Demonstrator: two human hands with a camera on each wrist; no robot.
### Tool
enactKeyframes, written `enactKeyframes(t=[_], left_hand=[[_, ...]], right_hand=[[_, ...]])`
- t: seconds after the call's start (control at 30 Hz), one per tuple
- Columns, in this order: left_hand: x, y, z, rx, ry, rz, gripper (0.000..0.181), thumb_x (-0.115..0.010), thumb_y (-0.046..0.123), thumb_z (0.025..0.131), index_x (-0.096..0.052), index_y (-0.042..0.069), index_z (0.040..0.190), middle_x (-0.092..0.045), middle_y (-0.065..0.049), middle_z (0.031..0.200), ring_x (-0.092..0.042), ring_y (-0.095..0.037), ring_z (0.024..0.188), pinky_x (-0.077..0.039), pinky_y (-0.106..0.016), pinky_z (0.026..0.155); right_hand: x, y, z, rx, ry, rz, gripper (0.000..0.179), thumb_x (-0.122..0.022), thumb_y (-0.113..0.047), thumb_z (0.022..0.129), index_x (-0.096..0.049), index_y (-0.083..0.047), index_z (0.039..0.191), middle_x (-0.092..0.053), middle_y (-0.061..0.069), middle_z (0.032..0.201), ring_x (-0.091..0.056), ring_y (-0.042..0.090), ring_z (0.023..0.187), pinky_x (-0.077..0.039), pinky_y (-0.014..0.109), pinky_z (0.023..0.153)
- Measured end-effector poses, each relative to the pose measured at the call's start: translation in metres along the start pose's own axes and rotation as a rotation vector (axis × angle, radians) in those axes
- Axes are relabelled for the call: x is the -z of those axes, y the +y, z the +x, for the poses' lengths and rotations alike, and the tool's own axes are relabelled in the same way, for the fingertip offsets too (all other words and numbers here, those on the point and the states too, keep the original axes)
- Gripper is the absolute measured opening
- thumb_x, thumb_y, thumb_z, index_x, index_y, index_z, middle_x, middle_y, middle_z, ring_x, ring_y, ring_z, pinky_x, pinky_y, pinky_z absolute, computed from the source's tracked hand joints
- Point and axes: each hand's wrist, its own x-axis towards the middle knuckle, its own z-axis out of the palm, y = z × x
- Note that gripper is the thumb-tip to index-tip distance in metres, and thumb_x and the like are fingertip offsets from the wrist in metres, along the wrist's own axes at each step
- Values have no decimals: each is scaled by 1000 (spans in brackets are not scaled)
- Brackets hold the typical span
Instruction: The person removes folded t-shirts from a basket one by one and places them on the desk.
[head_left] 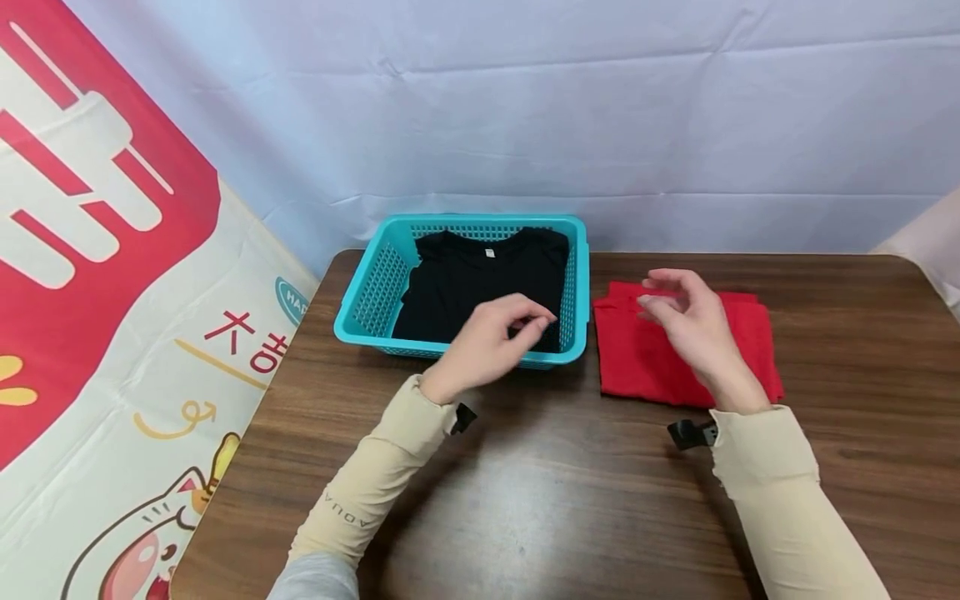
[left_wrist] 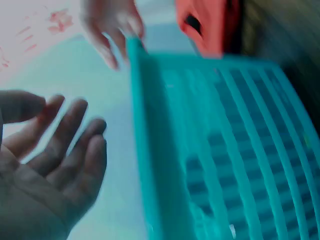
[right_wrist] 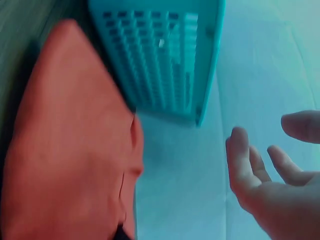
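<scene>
A folded black T-shirt [head_left: 472, 287] with a small white neck label lies inside the turquoise plastic basket [head_left: 450, 222]. My left hand [head_left: 483, 342] hovers over the basket's front rim, its fingers loosely bent and holding nothing. In the left wrist view, those fingers [left_wrist: 75, 145] are spread apart beside the basket wall [left_wrist: 240, 145]. To the right of the basket lies a folded red garment [head_left: 750, 342] on the table. Above this garment is my right hand [head_left: 697, 325], relaxed and holding nothing. The right wrist view shows its fingers [right_wrist: 240, 160] apart from the red cloth [right_wrist: 75, 150].
The brown wooden table [head_left: 525, 500] carries the basket and garment near its back edge. Behind it hangs a pale curtain [head_left: 562, 125]. A printed cloth [head_left: 97, 292] with red shapes and a cartoon cat covers the left side. Black wrist cameras [head_left: 692, 434] are strapped over beige sleeves.
</scene>
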Motion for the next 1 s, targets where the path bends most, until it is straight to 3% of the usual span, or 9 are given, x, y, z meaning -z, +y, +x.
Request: enactKeyframes(t=[0.27, 0.33, 0.43, 0.57, 0.8, 1.0], left_hand=[[26, -42, -9, 250, 171, 164, 22, -54, 18, 98, -70, 10, 110, -67, -4, 109, -61, -16, 93, -52, -32, 85], [31, -52, -12, 312, 209, 198, 24, -54, 20, 98, -68, 9, 113, -66, -6, 111, -61, -19, 98, -51, -35, 87], [36, -66, -17, 414, 238, 209, 28, -53, 21, 98, -64, 7, 120, -62, -11, 119, -57, -25, 106, -48, -41, 92], [40, -81, -21, 544, 197, 167, 38, -53, 25, 98, -56, 5, 130, -54, -16, 129, -51, -31, 115, -44, -46, 97], [49, -93, -22, 684, 99, 215, 49, -52, 34, 99, -46, 6, 138, -42, -21, 137, -43, -36, 121, -42, -51, 98], [53, -97, -22, 783, 36, 231, 57, -50, 40, 98, -38, 7, 143, -33, -24, 142, -35, -42, 126, -36, -59, 101]], right_hand=[[-35, -21, -1, 7, -150, 149, 51, -55, -19, 98, -34, -3, 142, -47, 18, 137, -64, 10, 105, -52, 16, 84], [-45, -24, 0, 18, -182, 146, 50, -53, -19, 99, -35, -2, 142, -47, 18, 138, -64, 16, 108, -53, 17, 86], [-61, -27, 0, 50, -200, 71, 48, -53, -18, 99, -37, -3, 141, -47, 16, 140, -58, 26, 119, -52, 30, 95], [-84, -26, -1, 127, -182, -92, 45, -55, -15, 98, -41, -4, 139, -46, 14, 142, -50, 33, 128, -48, 47, 100], [-117, -24, -1, 301, -170, -449, 43, -54, -9, 95, -44, 1, 135, -48, 19, 134, -54, 32, 111, -53, 45, 90], [-126, -23, 9, 323, -118, -645, 42, -55, -6, 92, -46, 3, 132, -56, 22, 118, -60, 31, 93, -56, 42, 80]])
